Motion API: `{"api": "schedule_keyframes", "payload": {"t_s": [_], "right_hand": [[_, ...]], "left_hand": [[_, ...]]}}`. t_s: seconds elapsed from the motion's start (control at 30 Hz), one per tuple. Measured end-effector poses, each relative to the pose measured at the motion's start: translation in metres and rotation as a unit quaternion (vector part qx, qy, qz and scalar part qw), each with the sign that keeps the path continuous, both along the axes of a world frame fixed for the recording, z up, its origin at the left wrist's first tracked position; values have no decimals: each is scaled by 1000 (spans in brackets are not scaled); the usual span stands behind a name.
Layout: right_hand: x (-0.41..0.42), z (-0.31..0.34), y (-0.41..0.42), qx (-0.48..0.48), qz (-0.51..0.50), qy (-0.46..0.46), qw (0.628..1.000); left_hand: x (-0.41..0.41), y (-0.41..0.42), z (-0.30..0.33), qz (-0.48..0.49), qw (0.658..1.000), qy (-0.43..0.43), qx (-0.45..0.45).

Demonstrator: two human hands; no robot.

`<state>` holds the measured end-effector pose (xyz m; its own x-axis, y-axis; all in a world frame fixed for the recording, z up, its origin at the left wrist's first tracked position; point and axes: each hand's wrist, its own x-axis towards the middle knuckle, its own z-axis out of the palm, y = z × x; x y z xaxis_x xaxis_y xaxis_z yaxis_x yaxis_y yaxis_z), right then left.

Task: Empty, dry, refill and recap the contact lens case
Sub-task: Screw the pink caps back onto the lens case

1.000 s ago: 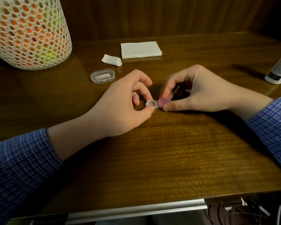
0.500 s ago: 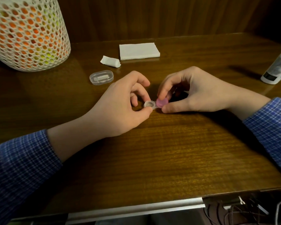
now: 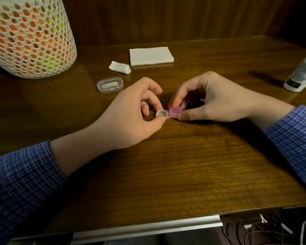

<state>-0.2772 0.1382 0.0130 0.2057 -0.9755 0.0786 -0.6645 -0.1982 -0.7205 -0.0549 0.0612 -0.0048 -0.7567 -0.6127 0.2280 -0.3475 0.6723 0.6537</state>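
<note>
Contact lens case (image 3: 163, 115) low over the worktop (image 3: 184, 165), mid-scene. Left hand (image 3: 131, 112) pinches the open clear well; right hand (image 3: 210, 101) has fingers (image 3: 175, 98) closed on the pink cap (image 3: 175, 111), which sits tilted. Risk, I'd say: a crooked cap cross-threads, or a twist spills the uncapped well.

The right hand (image 3: 217, 99) is covering the far side of the pink cap (image 3: 175, 111). The white bottle (image 3: 302, 73) is getting cut off by the right edge, and its label is too blurry to read. The top of the netted lamp (image 3: 27, 36) is running out of view.
</note>
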Motion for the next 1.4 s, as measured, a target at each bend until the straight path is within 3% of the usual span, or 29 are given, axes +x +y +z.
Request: {"api": "schedule_keyframes", "payload": {"t_s": [1.4], "right_hand": [[4,-3,1,-23,1,21,1000]], "left_hand": [[0,0,0,3,1000,4,-3]]}}
